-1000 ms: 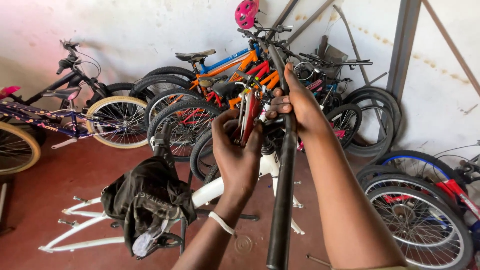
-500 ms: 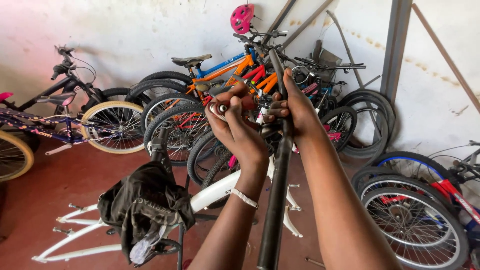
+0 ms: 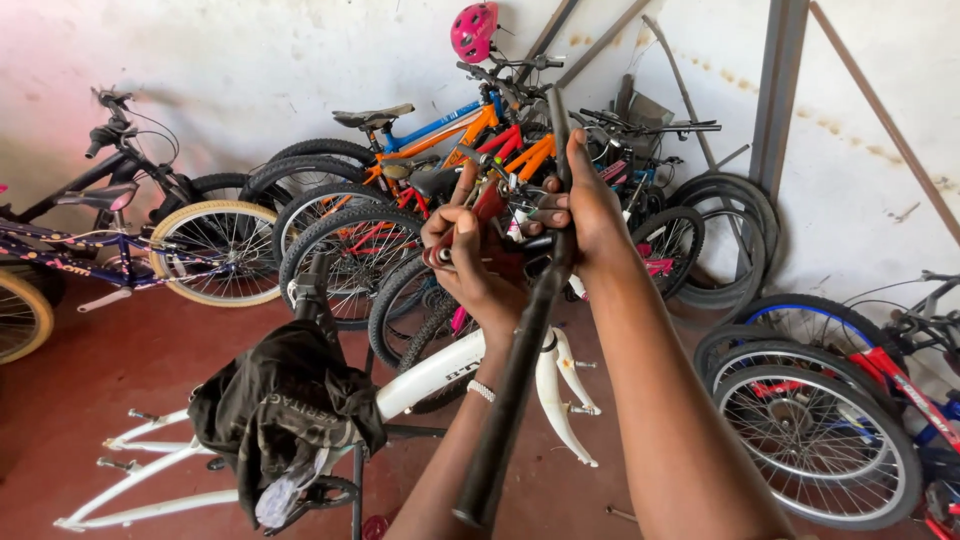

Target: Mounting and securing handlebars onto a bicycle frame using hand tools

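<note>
Red concrete floor (image 3: 150, 370). Bikes (image 3: 330, 210) stand on it along the far wall, loose wheels (image 3: 815, 440) at right, a white frame (image 3: 250, 470) near left.

Bright, even daylight; soft shadows — white wall (image 3: 250, 60) slightly overexposed; edges bend a little.

Your right hand (image 3: 590, 215) covered the middle of the black tube (image 3: 515, 370), and your left hand (image 3: 475, 265) wrapped most of the red-handled tool (image 3: 480, 215), so its working end was impossible to make out. The small part between your fingers was too tiny and blurry to tell. The black cloth (image 3: 285, 410) hid part of the white bike frame (image 3: 430, 375). The yellow-rimmed wheel (image 3: 15, 320) was cut off at the left edge, and the red bike (image 3: 900, 400) at the right.
</note>
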